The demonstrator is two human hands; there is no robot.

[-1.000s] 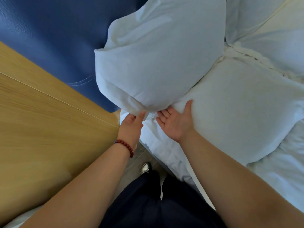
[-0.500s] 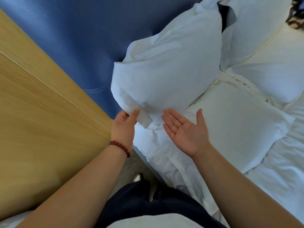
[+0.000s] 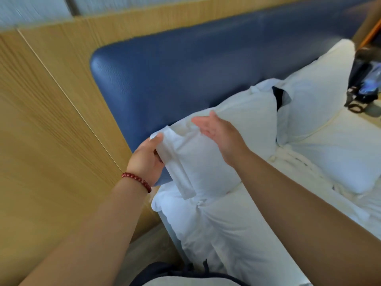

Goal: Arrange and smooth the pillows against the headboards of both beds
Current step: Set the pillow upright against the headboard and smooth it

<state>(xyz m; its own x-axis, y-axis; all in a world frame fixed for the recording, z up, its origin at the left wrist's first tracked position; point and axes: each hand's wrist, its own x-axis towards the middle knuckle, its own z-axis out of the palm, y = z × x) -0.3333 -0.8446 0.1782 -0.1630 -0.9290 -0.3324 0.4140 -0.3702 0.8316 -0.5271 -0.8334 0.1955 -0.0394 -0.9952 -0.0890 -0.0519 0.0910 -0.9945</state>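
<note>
A white pillow stands propped against the blue padded headboard at the near corner of the bed. My left hand grips the pillow's lower left corner flap. Over the pillow's front face hovers my right hand, flat, fingers apart, holding nothing. A second upright pillow leans on the headboard further right. Another pillow lies flat in front of it on the bed.
A wooden wall panel runs along the left of the headboard, close to my left arm. Rumpled white bedding covers the mattress below the pillows. A dark device sits on a surface at the far right.
The view has lifted and pulled back, showing the whole headboard. The pillow now stands lower against it. My right hand rose from below the pillow to its front face; my left keeps the corner.
</note>
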